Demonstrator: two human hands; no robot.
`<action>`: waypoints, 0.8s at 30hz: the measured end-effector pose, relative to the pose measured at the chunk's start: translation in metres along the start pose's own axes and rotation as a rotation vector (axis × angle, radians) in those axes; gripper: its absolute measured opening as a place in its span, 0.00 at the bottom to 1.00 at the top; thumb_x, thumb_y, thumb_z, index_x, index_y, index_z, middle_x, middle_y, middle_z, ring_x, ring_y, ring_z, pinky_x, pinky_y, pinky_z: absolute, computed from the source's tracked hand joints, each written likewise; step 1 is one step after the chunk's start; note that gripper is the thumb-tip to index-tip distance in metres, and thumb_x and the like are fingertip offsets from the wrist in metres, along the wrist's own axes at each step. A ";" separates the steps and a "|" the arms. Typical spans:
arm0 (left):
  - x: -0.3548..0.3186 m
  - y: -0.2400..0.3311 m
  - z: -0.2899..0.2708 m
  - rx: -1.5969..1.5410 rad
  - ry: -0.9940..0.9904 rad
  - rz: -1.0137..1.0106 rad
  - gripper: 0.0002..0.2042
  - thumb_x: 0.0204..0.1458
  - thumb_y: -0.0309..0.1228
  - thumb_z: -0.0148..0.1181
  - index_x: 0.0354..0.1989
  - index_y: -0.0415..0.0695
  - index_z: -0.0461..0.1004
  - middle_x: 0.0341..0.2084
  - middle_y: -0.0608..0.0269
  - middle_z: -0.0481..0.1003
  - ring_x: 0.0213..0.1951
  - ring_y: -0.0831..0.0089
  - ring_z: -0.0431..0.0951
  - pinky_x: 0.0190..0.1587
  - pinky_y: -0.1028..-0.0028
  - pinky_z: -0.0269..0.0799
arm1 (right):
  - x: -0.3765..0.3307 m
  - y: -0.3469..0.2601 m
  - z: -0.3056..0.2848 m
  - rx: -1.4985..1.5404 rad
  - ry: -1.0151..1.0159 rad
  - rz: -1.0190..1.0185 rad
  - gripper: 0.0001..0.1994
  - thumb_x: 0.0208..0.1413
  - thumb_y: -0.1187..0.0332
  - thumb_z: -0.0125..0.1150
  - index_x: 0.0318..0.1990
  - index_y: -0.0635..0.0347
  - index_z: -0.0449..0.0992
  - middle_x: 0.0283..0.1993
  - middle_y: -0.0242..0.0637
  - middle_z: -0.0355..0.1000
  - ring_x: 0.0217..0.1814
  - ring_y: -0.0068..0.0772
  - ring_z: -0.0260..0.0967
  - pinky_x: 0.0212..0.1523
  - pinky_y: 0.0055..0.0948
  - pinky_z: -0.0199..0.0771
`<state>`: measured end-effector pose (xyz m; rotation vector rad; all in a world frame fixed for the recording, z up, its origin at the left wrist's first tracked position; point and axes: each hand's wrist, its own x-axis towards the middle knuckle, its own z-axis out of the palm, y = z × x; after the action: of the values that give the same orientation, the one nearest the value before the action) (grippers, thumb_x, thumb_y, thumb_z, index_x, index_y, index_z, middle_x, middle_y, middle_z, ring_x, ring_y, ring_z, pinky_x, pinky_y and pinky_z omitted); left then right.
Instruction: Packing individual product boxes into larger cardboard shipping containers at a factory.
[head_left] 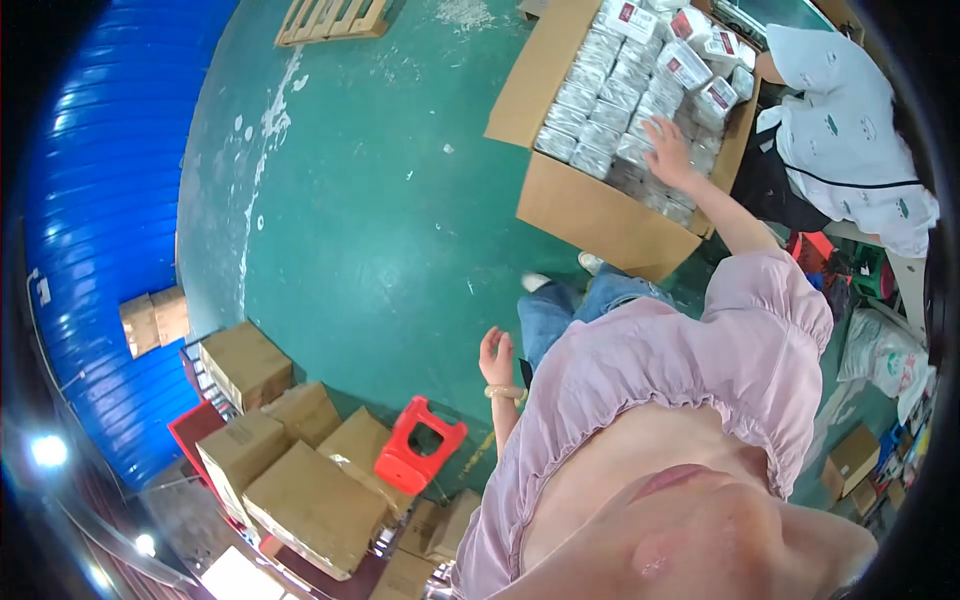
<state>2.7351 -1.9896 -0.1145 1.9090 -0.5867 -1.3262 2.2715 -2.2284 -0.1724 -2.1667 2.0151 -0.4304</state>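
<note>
My right hand (pixel 668 150) reaches out into a large open cardboard box (pixel 590 215) on the green floor. Its fingers are spread flat on rows of silvery wrapped packets (pixel 590 110) that fill the box. Several white packets with red labels (pixel 700 45) lie at the box's far side. My left hand (pixel 495 355), with a bead bracelet at the wrist, hangs at my side with loosely curled fingers and holds nothing. My pink blouse and blue jeans fill the lower right.
Another person in a white patterned shirt (pixel 850 130) bends by the box's far right corner. Several closed cardboard boxes (pixel 300 490) and a red plastic stool (pixel 420 445) stand at lower left. A wooden pallet (pixel 330 18) lies at the top, a blue corrugated wall (pixel 90 220) at left.
</note>
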 end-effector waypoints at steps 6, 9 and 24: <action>0.119 0.050 -0.095 -0.095 0.026 -0.063 0.17 0.50 0.32 0.60 0.48 0.41 0.69 0.36 0.65 0.72 0.28 0.81 0.72 0.26 0.82 0.67 | 0.024 -0.108 0.060 0.178 0.205 1.020 0.38 0.42 0.52 0.63 0.57 0.63 0.55 0.59 0.51 0.53 0.61 0.51 0.51 0.56 0.46 0.57; 0.190 0.112 -0.118 0.111 -0.018 -0.095 0.18 0.49 0.33 0.60 0.47 0.41 0.69 0.35 0.64 0.73 0.28 0.81 0.72 0.26 0.82 0.67 | 0.050 -0.092 0.097 0.132 0.634 1.525 0.39 0.42 0.45 0.62 0.53 0.68 0.57 0.53 0.53 0.58 0.59 0.51 0.53 0.55 0.45 0.57; 0.486 0.425 0.154 0.529 -0.809 0.427 0.21 0.46 0.32 0.63 0.49 0.40 0.68 0.39 0.62 0.72 0.31 0.80 0.71 0.32 0.80 0.68 | 0.041 -0.098 0.101 0.203 0.726 1.842 0.41 0.40 0.48 0.63 0.57 0.65 0.55 0.56 0.54 0.57 0.61 0.51 0.52 0.57 0.42 0.57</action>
<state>2.7848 -2.6515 -0.1083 1.4048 -1.7823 -1.7290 2.3976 -2.2688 -0.2339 0.5576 2.9296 -0.9305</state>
